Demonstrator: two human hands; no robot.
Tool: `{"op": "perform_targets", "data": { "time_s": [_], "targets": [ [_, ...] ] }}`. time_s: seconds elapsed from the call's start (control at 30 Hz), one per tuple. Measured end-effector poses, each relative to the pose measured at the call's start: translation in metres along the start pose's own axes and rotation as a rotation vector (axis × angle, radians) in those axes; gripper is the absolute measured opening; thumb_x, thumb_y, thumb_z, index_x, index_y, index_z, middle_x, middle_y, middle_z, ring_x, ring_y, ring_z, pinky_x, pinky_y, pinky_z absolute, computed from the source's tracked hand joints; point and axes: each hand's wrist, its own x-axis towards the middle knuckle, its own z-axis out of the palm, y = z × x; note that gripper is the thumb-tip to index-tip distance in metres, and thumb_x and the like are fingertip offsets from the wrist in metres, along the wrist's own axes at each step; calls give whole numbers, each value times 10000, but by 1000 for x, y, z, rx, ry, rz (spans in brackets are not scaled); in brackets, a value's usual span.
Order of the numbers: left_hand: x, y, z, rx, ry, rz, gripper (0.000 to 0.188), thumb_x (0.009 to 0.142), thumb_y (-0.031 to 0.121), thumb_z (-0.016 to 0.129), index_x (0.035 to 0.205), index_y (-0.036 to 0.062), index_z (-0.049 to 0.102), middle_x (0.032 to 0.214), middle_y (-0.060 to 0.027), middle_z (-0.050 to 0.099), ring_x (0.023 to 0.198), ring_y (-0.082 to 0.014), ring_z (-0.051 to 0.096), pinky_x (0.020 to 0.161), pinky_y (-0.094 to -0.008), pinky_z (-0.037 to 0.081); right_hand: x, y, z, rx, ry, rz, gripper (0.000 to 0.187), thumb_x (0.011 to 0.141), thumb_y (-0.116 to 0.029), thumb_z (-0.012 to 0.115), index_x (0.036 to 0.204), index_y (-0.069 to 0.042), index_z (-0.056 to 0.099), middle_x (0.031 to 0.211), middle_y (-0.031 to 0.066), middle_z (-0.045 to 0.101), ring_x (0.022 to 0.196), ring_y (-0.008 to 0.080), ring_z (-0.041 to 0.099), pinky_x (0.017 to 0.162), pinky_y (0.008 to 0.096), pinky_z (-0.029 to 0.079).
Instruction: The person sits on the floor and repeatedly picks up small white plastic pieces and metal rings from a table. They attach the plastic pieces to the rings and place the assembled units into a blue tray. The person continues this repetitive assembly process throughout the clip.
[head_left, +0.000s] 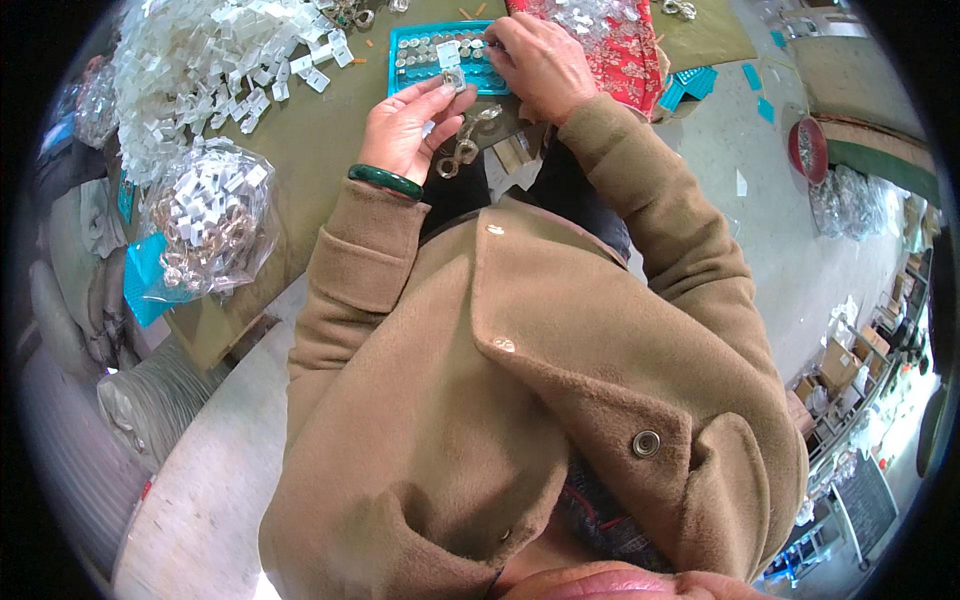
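Observation:
My left hand (400, 128), with a green bangle at its wrist, pinches a small shiny metal piece (453, 79) between thumb and fingers. A white plastic tag (447, 54) stands up just above that piece, over the near part of a turquoise tray (397, 88). Rows of small round silvery pieces (425, 48) sit in the tray. My right hand (540, 65) rests at the tray's right side, its fingers bent together; what they hold, if anything, is hidden. Below the left fingers, several shiny rings (466, 150) lie by the table's near edge.
Left of the tray is a big heap of white plastic tags (200, 70). Nearer stands a clear bag (215, 215) of tags and metal rings. Red patterned cloth (620, 65) lies right of the tray. A red bowl (807, 150) is farther right.

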Motion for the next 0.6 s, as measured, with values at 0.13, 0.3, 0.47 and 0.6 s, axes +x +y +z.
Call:
{"op": "perform_targets", "data": {
  "time_s": [0.13, 0.3, 0.47, 0.6],
  "targets": [
    [-6, 0, 3, 72, 15, 36, 302, 910, 83, 590, 1193, -19, 560, 1059, -102, 661, 962, -138, 658, 653, -158, 554, -4, -20, -18, 356, -24, 85, 152, 841, -167, 654, 932, -57, 603, 811, 97, 605, 710, 269, 615, 638, 336, 502],
    [-12, -2, 7, 102, -18, 69, 319, 903, 90, 602, 1206, -2, 568, 998, -55, 666, 884, -106, 657, 668, -171, 546, -13, -37, -24, 337, 16, -55, 164, 832, -173, 657, 913, -58, 573, 803, 103, 615, 755, 287, 629, 643, 367, 514],
    [-18, -4, 12, 144, 3, 113, 328, 882, 77, 629, 1198, 3, 581, 984, -46, 665, 832, -92, 650, 667, -187, 542, -15, -44, -22, 331, 77, -55, 144, 820, -166, 663, 892, -63, 592, 779, 96, 612, 728, 278, 633, 625, 361, 515],
    [-21, -4, 14, 161, 77, 187, 342, 857, 33, 642, 1191, -24, 593, 953, -57, 670, 794, -102, 647, 655, -208, 553, -19, -46, -30, 524, -44, 96, 130, 808, -165, 666, 867, -62, 613, 742, 98, 611, 690, 278, 635, 599, 361, 516]
  ]
}}
